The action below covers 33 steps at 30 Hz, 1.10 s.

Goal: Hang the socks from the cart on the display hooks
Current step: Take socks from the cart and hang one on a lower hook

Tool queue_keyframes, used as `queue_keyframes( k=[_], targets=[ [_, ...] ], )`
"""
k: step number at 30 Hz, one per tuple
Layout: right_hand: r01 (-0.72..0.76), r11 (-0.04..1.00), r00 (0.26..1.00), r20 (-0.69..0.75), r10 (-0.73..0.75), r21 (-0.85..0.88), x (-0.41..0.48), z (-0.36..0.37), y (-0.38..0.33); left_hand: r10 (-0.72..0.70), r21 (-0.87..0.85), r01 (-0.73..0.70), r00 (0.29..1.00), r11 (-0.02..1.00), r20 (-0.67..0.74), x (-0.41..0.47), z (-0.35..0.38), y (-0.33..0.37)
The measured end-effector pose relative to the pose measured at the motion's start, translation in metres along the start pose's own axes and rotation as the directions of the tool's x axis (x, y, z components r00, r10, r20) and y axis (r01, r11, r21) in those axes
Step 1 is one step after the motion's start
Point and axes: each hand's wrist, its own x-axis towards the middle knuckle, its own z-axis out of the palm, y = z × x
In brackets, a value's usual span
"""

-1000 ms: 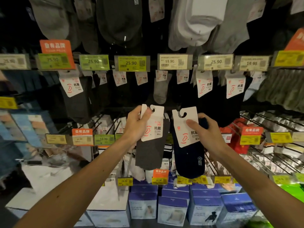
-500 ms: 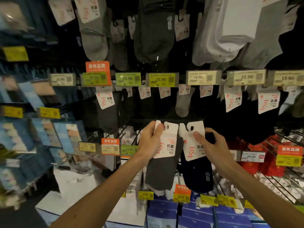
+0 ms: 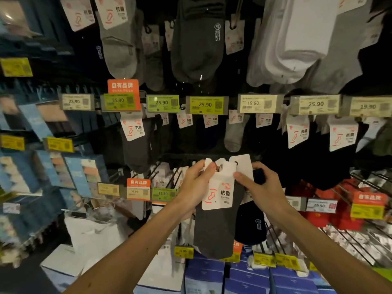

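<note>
rows of hanging socks fill a dark store wall, with a strip of price tags across the middle. the left arm and the right arm reach up and forward before it, hands close together. the left hand pinches the white card of a grey sock, thumb on the card's top edge. the right hand grips a navy sock, held partly behind the grey one. both socks hang below the hands, above blue boxes.

Display hooks (price-tagged) with hanging socks
</note>
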Motion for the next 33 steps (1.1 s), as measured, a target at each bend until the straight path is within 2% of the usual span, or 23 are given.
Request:
queue_keyframes(
  k=[5, 11, 14, 16, 20, 22, 27, 30, 33],
  targets=[
    [0.036, 0.998, 0.995, 0.099, -0.031, -0.044, 0.018, 0.006, -0.002, 0.014, 0.001, -0.014, 0.999, 1.000, -0.050, 0.001, -0.009, 0.010],
    [0.023, 1.000, 0.982, 0.189, -0.023, -0.002, 0.039, 0.034, -0.003, 0.050, 0.105, -0.028, 0.976, 0.994, -0.213, -0.011, -0.039, 0.026],
    [-0.039, 0.998, 0.976, 0.215, 0.027, 0.053, 0.044, 0.053, -0.007, 0.105, 0.180, -0.043, 0.931, 0.983, -0.348, -0.011, -0.065, 0.036],
    [-0.076, 0.994, 0.967, 0.248, 0.055, 0.078, 0.045, 0.064, -0.011, 0.172, 0.198, -0.090, 0.874, 0.976, -0.454, -0.007, -0.084, 0.046],
    [-0.053, 0.995, 0.956, 0.292, 0.026, 0.082, 0.050, 0.087, -0.021, 0.246, 0.228, -0.137, 0.787, 0.964, -0.565, 0.011, -0.126, 0.066],
    [-0.037, 0.996, 0.958, 0.287, 0.012, 0.079, 0.054, 0.100, -0.024, 0.244, 0.236, -0.127, 0.782, 0.963, -0.573, 0.021, -0.144, 0.071],
    [-0.034, 0.994, 0.971, 0.240, 0.008, 0.103, 0.062, 0.134, -0.025, 0.246, 0.254, -0.128, 0.821, 0.959, -0.515, 0.047, -0.171, 0.066],
    [-0.029, 0.994, 0.975, 0.223, 0.005, 0.102, 0.065, 0.152, -0.024, 0.344, 0.329, -0.194, 0.796, 0.924, -0.498, 0.056, -0.188, 0.066],
    [0.001, 0.994, 0.979, 0.203, -0.024, 0.110, 0.066, 0.165, -0.023, 0.472, 0.365, -0.326, 0.759, 0.872, -0.449, 0.058, -0.199, 0.064]
  ],
)
